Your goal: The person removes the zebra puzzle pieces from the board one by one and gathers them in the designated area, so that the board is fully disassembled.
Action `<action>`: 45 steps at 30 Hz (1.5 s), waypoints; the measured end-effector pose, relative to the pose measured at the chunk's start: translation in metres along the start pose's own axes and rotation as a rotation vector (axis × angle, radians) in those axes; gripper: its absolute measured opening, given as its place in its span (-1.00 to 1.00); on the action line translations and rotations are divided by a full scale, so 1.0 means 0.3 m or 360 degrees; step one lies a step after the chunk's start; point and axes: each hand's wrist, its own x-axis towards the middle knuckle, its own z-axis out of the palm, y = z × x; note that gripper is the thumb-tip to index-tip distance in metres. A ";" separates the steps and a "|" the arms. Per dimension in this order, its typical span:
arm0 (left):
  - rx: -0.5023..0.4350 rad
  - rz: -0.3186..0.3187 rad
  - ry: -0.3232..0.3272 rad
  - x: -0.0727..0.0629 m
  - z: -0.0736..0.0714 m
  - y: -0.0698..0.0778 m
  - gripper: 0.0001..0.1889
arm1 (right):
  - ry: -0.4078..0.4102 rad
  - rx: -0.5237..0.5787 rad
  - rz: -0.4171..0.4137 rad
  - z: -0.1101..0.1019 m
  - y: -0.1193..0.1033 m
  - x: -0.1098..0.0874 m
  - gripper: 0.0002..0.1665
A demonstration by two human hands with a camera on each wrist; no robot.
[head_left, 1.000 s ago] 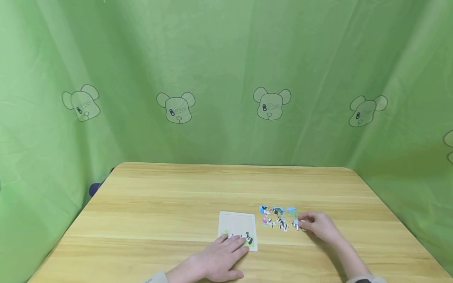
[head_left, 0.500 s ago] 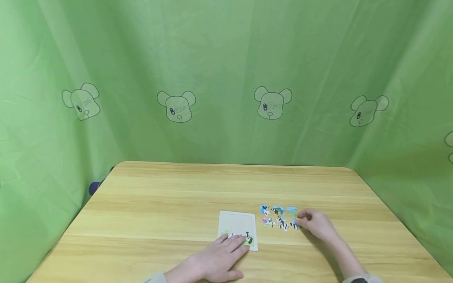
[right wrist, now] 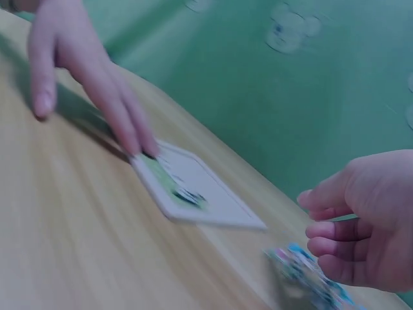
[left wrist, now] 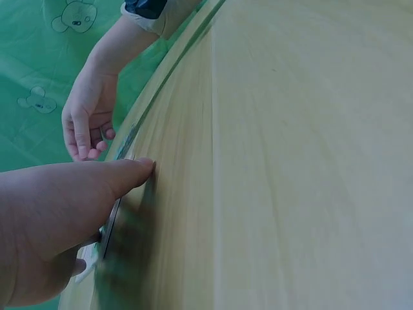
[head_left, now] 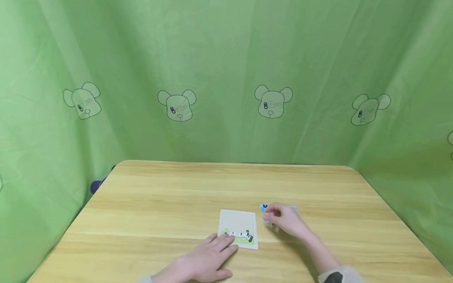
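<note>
We see the right hand [head_left: 287,221] at the puzzle pieces [right wrist: 306,278], its fingers curled inward; we cannot tell whether it pinches one. From the head, it hides most of the cluster, whereas the right wrist view gives us the pieces close below its fingers, multicoloured but blurred. The left hand [head_left: 209,259] lies flat, fingertips on the near part of a pale, rimmed board [head_left: 238,220] showing a black-and-white animal on green. Board and pieces sit near each other on the wooden table [head_left: 159,204].

R sleeve [head_left: 349,276]: lt grey-beige, w/ dk patch [head_left: 334,277]. L sleeve [head_left: 146,279]: lt grey, edge only vis. L hand [head_left: 207,260] & R hand [head_left: 287,221] bare.
</note>
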 end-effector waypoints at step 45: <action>0.0026 -0.0112 0.0110 -0.058 0.006 -0.038 -0.37 | -0.0220 0.0044 -0.0291 0.310 -0.189 0.014 -0.67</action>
